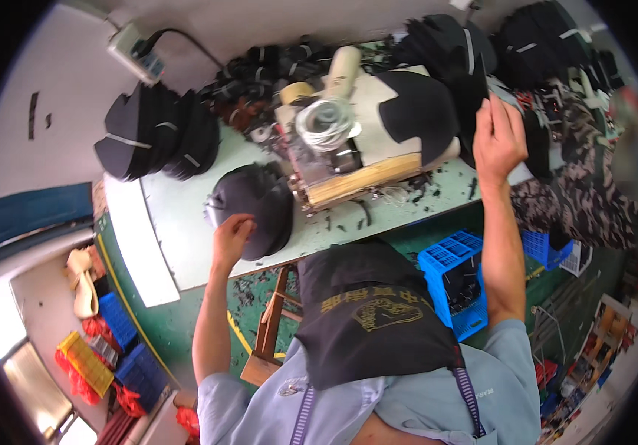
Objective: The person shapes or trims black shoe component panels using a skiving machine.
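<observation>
1. The person's left hand (pixel 236 231) is at the near edge of a rounded pile of smooth, faintly shiny black pieces (pixel 260 204), fingers bent against it; whether they grip a piece, I cannot tell. The pile sits on the pale, flat counter (pixel 185 219), near its front edge.

2. The right hand (pixel 498 133) is raised beyond the other side of the work, thumb and fingertips drawn together beside a dark, thin-edged sheet (pixel 470 89). Whether it is pinched between them is unclear.

3. Between the hands, a matte black cut piece (pixel 417 115), curved on one side and notched on the other, lies flat on a cream sheet. Along the front runs a straight yellow bar (pixel 363 182) with a wood-like grain.

4. Behind the bar are a loose coil of white cord (pixel 325 124) (looped like a small nest) and a smooth cream roll (pixel 343 70).

5. Bundles of black, round-edged pieces (pixel 133 133), tied with pale bands, stand at the back left; a similar banded stack (pixel 449 48) stands at the back right. Thin, curled black scraps (pixel 363 213) litter the surface.
</observation>
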`<state>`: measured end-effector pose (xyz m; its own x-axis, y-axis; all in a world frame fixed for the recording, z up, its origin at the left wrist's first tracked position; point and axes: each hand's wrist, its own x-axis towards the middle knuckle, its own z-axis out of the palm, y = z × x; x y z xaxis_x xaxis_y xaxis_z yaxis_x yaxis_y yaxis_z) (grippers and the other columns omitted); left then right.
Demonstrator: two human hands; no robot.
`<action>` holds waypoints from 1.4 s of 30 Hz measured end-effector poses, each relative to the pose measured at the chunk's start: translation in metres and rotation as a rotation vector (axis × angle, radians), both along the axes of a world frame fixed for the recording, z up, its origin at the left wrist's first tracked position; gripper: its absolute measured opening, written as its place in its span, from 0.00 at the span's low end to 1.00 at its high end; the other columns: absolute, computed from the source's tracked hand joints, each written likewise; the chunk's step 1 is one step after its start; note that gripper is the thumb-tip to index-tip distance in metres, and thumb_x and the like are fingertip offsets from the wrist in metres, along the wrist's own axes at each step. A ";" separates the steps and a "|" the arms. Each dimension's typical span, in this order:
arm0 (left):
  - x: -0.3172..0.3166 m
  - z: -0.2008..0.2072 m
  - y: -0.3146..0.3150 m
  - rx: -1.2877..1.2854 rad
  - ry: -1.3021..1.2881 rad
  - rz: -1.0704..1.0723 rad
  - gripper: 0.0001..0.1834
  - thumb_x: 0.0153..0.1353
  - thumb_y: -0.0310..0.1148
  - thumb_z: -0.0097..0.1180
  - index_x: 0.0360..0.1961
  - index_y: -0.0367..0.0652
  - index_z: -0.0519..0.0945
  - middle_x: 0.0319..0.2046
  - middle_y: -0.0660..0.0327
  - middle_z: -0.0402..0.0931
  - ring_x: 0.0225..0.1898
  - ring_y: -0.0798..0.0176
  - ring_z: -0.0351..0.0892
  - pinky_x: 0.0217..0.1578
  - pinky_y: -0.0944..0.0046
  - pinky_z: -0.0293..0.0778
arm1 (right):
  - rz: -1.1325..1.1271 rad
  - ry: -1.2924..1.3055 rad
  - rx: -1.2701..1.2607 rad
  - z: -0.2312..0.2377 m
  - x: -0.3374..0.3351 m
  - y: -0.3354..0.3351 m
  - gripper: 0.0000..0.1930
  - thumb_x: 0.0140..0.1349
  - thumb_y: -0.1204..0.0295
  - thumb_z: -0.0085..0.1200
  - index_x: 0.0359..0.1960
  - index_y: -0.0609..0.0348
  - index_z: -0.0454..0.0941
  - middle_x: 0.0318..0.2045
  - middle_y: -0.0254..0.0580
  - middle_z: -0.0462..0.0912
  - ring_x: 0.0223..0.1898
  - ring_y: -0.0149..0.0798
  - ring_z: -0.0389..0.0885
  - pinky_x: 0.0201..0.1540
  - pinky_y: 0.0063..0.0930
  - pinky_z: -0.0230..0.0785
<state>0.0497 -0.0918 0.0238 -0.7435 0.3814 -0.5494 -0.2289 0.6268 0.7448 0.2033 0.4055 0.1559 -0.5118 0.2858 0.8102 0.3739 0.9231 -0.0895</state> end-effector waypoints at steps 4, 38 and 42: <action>-0.010 0.002 0.031 -0.276 0.330 -0.138 0.15 0.65 0.29 0.59 0.53 0.38 0.82 0.43 0.54 0.86 0.44 0.53 0.86 0.50 0.55 0.79 | 0.124 -0.298 -0.006 -0.030 -0.004 -0.037 0.11 0.59 0.69 0.65 0.44 0.50 0.87 0.39 0.32 0.85 0.41 0.39 0.84 0.41 0.33 0.79; 0.029 0.047 0.156 0.016 0.191 -0.027 0.13 0.61 0.35 0.66 0.43 0.38 0.88 0.31 0.58 0.88 0.32 0.67 0.85 0.37 0.66 0.78 | 0.567 -0.392 -1.698 -0.088 0.045 -0.162 0.17 0.65 0.79 0.55 0.55 0.59 0.82 0.40 0.35 0.87 0.33 0.23 0.77 0.41 0.23 0.72; 0.033 0.037 0.167 0.047 0.234 0.056 0.13 0.60 0.35 0.66 0.41 0.39 0.88 0.28 0.58 0.87 0.28 0.66 0.85 0.34 0.65 0.78 | 0.479 -0.486 -1.526 -0.096 0.031 -0.146 0.16 0.63 0.77 0.55 0.52 0.56 0.85 0.27 0.37 0.84 0.24 0.25 0.73 0.32 0.27 0.69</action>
